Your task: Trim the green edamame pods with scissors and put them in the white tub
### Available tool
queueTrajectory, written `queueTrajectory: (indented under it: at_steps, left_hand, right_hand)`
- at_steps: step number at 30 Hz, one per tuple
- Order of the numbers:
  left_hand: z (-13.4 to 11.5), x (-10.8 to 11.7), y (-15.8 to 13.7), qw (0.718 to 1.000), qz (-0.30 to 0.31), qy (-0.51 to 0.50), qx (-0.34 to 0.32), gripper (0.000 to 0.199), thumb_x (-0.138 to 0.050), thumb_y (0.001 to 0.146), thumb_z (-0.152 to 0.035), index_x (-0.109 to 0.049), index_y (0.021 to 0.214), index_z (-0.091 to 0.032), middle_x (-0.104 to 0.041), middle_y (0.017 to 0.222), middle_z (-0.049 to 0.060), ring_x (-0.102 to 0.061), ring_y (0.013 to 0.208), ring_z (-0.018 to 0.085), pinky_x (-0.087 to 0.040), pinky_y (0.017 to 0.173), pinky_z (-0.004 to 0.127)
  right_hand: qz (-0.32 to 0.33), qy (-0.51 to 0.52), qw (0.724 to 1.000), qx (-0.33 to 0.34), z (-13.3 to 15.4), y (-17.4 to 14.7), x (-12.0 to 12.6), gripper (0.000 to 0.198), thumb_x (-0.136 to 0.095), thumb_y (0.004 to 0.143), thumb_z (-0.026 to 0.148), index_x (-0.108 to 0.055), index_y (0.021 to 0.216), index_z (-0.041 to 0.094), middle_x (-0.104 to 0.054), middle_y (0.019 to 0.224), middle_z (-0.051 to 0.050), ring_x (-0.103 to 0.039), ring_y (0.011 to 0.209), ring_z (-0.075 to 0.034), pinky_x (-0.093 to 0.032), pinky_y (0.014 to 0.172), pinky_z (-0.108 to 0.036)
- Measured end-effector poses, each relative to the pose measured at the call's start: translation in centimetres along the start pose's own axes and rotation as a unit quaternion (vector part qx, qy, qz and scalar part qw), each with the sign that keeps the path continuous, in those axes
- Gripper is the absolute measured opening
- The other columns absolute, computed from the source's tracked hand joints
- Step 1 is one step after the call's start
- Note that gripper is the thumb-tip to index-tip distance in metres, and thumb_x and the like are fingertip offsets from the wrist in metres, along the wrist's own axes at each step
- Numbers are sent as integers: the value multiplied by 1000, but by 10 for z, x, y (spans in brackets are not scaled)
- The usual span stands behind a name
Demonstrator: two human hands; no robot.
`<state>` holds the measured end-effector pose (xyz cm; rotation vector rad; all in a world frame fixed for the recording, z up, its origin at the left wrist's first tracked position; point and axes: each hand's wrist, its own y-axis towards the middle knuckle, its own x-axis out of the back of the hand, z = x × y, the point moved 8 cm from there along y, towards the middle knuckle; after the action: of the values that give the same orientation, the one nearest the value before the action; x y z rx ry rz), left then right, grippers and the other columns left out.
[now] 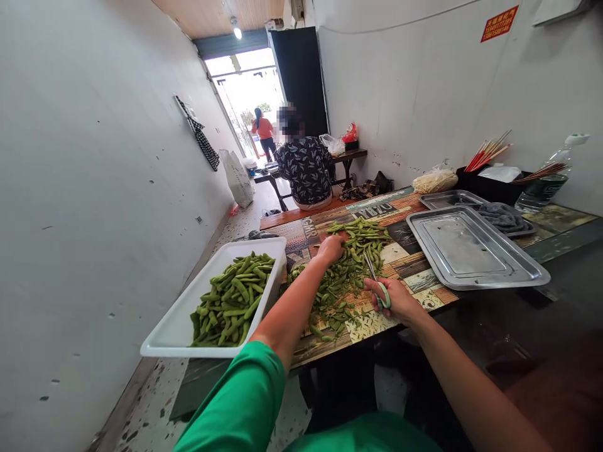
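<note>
A loose pile of green edamame pods (pixel 360 242) lies on the patchwork-patterned table (pixel 400 267), with snipped ends and scraps scattered along its near side. My left hand (pixel 331 249) reaches to the pile's left edge, its back towards me; its fingertips are hidden, so I cannot tell whether it grips a pod. In my right hand (pixel 393 298) is a pair of scissors (pixel 370 267) with pale green handles, blades pointing away towards the pods. On the left, a white plastic tub (pixel 277 270) holds many more pods (pixel 233 295).
A metal tray (pixel 522 267) rests at the right, overlapping another tray with a dark grey cloth (pixel 502 216). Behind stand a black box of skewers (pixel 490 185), a bottle (pixel 549 179) and a bagged bundle (pixel 434 180). Ahead, a person (pixel 304 166) sits; another person (pixel 264 132) stands near the doorway.
</note>
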<state>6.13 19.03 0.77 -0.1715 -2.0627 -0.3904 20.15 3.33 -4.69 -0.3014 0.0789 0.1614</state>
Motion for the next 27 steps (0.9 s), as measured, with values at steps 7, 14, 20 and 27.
queueTrajectory:
  at_steps: [7, 14, 20, 27]
  left_hand:
    - [-41, 26, -32, 997, 1, -77, -5, 18, -68, 68, -32, -74, 74, -15, -65, 68, 4, -52, 61, 13, -38, 60, 24]
    - [-69, 15, -59, 985, 67, -159, -17, 22, -68, 65, -32, -74, 73, -12, -62, 60, 1, -48, 57, 10, -35, 56, 23]
    - [-65, 8, -69, 971, 111, -212, -8, 31, -67, 65, -41, -72, 70, -11, -57, 57, -1, -42, 54, 8, -30, 51, 22]
    - [-56, 0, -86, 944, 166, -283, 31, 37, -69, 63, -47, -70, 72, -11, -50, 53, -3, -35, 48, 6, -26, 47, 22]
  right_hand:
    - [-5, -24, 1000, 11, 9, 0, 3, 39, -68, 71, 52, -52, 71, 17, -53, 51, 3, -49, 38, -8, -29, 25, -16]
    - [0, -83, 996, 39, 18, 2, 1, 42, -71, 65, 55, -54, 71, 17, -51, 51, 4, -49, 38, -8, -30, 27, -16]
    - [-2, -138, 987, 84, 18, -4, -1, 41, -66, 70, 56, -53, 67, 17, -48, 46, 6, -46, 35, -7, -28, 29, -17]
    - [45, -76, 994, 61, 11, -14, -19, 44, -61, 71, 61, -52, 73, 18, -53, 53, 4, -53, 42, -10, -35, 31, -18]
